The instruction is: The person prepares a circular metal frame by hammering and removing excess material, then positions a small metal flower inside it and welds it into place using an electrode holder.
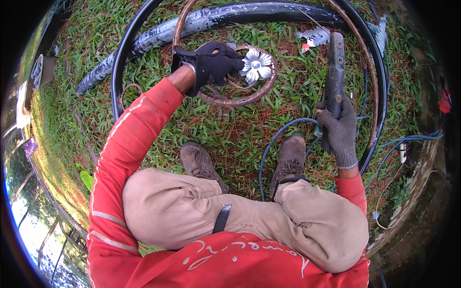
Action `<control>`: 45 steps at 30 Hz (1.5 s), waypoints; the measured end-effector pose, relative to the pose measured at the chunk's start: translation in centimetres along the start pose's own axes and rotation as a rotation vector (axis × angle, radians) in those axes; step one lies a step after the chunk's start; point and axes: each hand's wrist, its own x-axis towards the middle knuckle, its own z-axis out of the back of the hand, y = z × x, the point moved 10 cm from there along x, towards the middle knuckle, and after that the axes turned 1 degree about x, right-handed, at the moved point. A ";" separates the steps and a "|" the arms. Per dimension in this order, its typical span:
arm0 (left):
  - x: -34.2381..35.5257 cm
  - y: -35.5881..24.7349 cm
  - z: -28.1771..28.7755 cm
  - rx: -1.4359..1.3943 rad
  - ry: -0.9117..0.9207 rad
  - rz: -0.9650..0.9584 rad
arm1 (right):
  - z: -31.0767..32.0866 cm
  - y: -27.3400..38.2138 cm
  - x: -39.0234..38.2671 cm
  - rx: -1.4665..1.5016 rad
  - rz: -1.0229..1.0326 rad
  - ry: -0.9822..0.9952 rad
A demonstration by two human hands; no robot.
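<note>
My left hand, in a black glove, is closed with its fingertips at the near petal of a silver metal flower. The flower sits inside the curl of a rusty brown iron scroll, partly hidden by the glove. My right hand, in a grey knitted glove, wraps round the lower end of a long dark welding electrode holder with bolts along it. A thin rod slants up and left from the holder's top. The holder stands apart from the flower, to its right.
A large black ring-shaped frame surrounds the scrollwork. Behind it a paint-flaked black pipe lies across the grass. Blue cable loops by my right boot. Silver leaf pieces lie at the far right, and a concrete edge borders the grass.
</note>
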 end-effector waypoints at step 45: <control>-0.4 -0.6 8.9 -0.302 -0.176 -0.071 | 1.9 -2.3 -0.8 -0.059 -0.033 -0.071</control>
